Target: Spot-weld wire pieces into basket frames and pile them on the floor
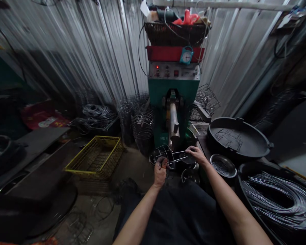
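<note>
My left hand (160, 171) is closed around a round wire frame (153, 157), its thumb on top. Straight metal wires stick out from this frame toward the right. Fingertips of my right hand (197, 155) are pinched at the right end of those wires. Both hands are just below the lower end of the metal arm (173, 124) of a green welding machine (156, 88). Whether the frame touches the machine's tip I cannot tell. Under my right hand are small round metal pieces (190, 175), partly hidden.
A yellow-rimmed wire basket (79, 171) stands at left, with coiled wire (97, 111) behind it. On the right are a large black pan (211, 136) holding wire pieces, a small metal bowl (235, 172), and a tub (241, 190) of long bent wires (283, 197). Corrugated metal wall (104, 51) stands behind.
</note>
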Motion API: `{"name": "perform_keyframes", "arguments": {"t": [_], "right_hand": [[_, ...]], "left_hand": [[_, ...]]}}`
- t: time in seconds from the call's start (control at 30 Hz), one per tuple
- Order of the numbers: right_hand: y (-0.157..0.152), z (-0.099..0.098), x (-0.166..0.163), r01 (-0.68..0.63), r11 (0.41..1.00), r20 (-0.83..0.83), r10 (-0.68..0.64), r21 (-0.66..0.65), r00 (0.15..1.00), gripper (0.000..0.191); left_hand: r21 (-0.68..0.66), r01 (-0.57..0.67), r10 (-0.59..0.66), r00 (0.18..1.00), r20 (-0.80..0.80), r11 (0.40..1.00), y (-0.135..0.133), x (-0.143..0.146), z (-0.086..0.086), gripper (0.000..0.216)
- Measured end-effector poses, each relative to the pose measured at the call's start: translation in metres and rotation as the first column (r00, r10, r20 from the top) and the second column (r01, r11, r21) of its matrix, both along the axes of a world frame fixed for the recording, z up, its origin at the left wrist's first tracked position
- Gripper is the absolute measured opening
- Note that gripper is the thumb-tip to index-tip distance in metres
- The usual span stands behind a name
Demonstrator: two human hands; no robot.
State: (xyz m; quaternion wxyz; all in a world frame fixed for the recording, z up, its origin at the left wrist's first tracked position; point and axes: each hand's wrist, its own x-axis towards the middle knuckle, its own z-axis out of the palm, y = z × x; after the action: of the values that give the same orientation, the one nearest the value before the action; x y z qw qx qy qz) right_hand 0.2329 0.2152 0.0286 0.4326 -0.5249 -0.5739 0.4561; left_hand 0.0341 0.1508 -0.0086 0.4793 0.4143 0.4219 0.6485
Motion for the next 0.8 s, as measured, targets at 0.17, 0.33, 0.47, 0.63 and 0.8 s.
{"name": "perform_keyframes", "arguments": {"t": [0.17, 0.33, 0.47, 0.63, 0.8], "right_hand": [[0.011, 0.002, -0.001, 0.009, 1.0, 0.021, -0.009, 0.015, 1.0, 0.033], [0.017, 0.001, -0.003, 0.013, 0.999, 0.03, -0.015, 0.044, 0.999, 0.035], [0.018, -0.002, 0.0, 0.003, 1.0, 0.001, -0.003, 0.023, 1.0, 0.034], [0.015, 0.001, 0.004, -0.02, 1.0, 0.0, 0.02, 0.001, 1.0, 0.034], [0.012, 0.004, 0.001, -0.018, 1.0, -0.045, 0.018, -0.011, 0.999, 0.032]], "left_hand": [[0.014, -0.03, 0.03, 1.0, -0.009, 0.999, 0.008, 0.002, 0.0, 0.024], [0.042, -0.012, 0.013, 1.0, -0.01, 0.999, 0.014, 0.005, -0.003, 0.023], [0.033, -0.015, 0.015, 1.0, 0.018, 0.999, 0.017, 0.007, -0.005, 0.023], [0.022, -0.013, 0.012, 0.999, 0.036, 1.0, 0.018, 0.009, -0.004, 0.025], [-0.011, -0.011, 0.012, 0.994, 0.105, 1.0, 0.017, 0.01, -0.005, 0.029]]}}
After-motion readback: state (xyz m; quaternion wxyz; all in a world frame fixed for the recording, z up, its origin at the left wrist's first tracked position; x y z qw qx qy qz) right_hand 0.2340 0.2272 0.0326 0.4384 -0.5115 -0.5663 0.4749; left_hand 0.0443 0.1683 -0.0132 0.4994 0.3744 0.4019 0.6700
